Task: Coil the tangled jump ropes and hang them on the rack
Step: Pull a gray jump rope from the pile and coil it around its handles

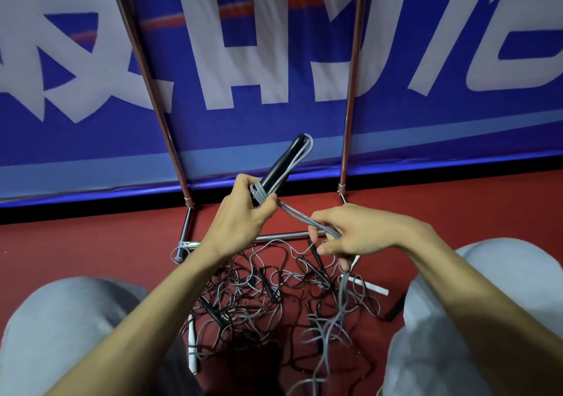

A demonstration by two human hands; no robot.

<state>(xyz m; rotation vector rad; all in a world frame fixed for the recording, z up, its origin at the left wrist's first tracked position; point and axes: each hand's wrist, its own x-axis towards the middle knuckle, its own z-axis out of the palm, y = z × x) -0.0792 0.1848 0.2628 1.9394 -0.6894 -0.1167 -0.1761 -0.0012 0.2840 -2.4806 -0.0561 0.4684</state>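
Gripping the black tapered jump-rope handle [281, 164] in your left hand [240, 215], long axis tilted up-right toward the chrome rack [352, 90], you pinch its grey cord [297, 216] lower-right in your right hand [350, 235], the grip nearer for wrapping.

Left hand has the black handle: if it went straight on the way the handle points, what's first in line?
Likely the blue banner. The left hand aims the black handle up and away, between the rack's chrome uprights; nothing shows in between, though depth is unclear.
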